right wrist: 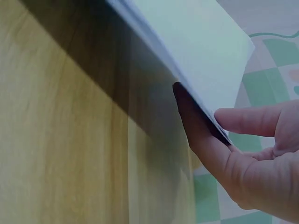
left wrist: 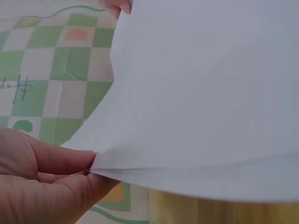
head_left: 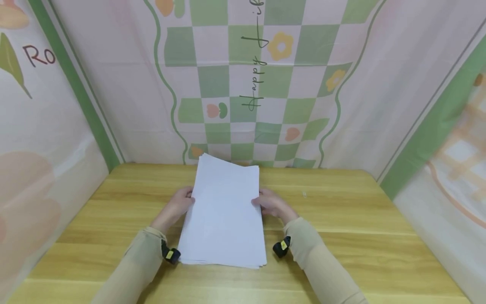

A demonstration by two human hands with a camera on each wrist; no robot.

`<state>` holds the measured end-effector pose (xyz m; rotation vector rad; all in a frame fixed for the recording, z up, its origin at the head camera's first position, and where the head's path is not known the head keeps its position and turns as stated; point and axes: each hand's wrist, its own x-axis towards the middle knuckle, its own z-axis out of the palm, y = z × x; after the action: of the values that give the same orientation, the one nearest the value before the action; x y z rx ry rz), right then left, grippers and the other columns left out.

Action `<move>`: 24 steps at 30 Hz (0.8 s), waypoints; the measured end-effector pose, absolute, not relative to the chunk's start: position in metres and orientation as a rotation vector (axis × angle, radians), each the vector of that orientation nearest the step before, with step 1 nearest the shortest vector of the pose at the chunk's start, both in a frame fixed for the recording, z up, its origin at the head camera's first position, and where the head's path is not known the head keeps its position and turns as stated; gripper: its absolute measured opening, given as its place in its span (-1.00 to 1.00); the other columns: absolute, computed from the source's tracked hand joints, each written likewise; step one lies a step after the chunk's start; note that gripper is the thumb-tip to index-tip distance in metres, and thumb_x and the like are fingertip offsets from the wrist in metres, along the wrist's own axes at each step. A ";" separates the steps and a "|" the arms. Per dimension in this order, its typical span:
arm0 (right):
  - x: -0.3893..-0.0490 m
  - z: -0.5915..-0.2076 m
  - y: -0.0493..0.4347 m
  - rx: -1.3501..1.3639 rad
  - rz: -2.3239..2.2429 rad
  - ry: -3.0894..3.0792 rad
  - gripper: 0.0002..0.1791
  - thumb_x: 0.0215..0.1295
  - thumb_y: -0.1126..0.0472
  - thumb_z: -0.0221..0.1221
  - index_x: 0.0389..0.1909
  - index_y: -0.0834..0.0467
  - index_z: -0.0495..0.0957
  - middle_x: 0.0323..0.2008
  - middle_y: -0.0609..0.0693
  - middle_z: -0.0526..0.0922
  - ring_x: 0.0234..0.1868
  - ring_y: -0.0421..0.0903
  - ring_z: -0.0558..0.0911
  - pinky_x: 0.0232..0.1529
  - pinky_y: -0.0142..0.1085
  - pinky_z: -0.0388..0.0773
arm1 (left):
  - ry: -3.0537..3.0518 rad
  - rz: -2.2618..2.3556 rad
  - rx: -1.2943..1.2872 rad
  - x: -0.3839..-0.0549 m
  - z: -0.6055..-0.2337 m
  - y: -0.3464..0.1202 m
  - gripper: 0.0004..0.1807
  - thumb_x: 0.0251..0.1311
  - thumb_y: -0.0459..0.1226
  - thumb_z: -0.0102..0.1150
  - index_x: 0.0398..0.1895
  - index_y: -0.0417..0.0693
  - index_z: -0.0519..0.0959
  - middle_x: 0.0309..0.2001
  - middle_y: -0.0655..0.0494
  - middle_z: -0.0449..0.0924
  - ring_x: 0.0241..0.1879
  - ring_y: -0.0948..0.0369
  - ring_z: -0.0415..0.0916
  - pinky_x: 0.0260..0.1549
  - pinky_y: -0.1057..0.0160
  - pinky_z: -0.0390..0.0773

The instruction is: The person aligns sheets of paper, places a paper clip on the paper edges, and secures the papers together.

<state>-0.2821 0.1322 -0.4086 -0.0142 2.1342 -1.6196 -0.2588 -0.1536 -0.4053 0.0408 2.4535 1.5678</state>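
A stack of white paper sheets (head_left: 224, 215) is held over the middle of the table, its sheets slightly fanned at the corners. My left hand (head_left: 180, 203) pinches the stack's left edge, thumb on top. On the opposite edge, my right hand (head_left: 271, 203) grips with the thumb above and fingers underneath. The left wrist view shows the left thumb and fingers closed on the paper's (left wrist: 196, 93) edge, which bends there. In the right wrist view, the stack (right wrist: 205, 51) is raised off the wood, with a shadow below it.
The wooden table (head_left: 341, 253) reaches back to a printed curtain (head_left: 247, 80) with green checks. More printed cloth (head_left: 41, 190) hangs at both sides. A small pale clip-like thing (head_left: 304, 194) lies right of the right hand.
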 end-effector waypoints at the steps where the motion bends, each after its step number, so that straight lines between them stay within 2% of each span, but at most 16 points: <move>1: -0.282 -0.408 0.132 -0.028 -1.633 2.129 -0.46 0.27 0.47 -0.05 0.29 0.40 0.19 0.14 0.32 0.41 -0.07 0.01 0.51 -0.02 -0.11 0.55 | 2.449 1.584 0.035 -0.259 -0.405 -0.153 -0.46 0.34 -0.46 -0.27 0.37 -0.48 0.02 0.35 -0.41 0.13 0.35 -0.21 0.11 0.32 -0.11 0.13; 9: -0.279 -0.406 0.130 -0.068 -1.695 2.122 -0.50 0.31 0.47 -0.10 0.29 0.41 0.18 0.13 0.33 0.42 -0.08 0.01 0.54 -0.05 -0.14 0.57 | 2.447 1.636 -0.007 -0.256 -0.402 -0.153 -0.44 0.33 -0.45 -0.27 0.38 -0.47 -0.01 0.36 -0.41 0.10 0.36 -0.22 0.08 0.33 -0.11 0.12; 16: -0.275 -0.403 0.128 -0.046 -1.696 2.184 -0.45 0.32 0.42 -0.10 0.34 0.35 0.13 0.22 0.31 0.36 0.11 0.14 0.47 0.13 -0.01 0.46 | 2.442 1.675 -0.047 -0.254 -0.397 -0.152 -0.42 0.34 -0.43 -0.30 0.39 -0.47 -0.07 0.38 -0.43 0.03 0.38 -0.23 0.02 0.34 -0.13 0.08; 24: -0.273 -0.401 0.123 0.015 -1.731 2.226 -0.42 0.32 0.39 -0.08 0.38 0.31 0.10 0.36 0.28 0.21 0.29 0.20 0.32 0.27 0.12 0.28 | 2.439 1.749 -0.072 -0.251 -0.391 -0.148 -0.45 0.33 -0.42 -0.29 0.37 -0.46 0.02 0.38 -0.40 0.05 0.39 -0.21 0.01 0.36 -0.11 0.06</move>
<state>-0.2725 0.1230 -0.4006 0.0150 2.2258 -1.7313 -0.2507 -0.1485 -0.3906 -0.0719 2.4392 1.7489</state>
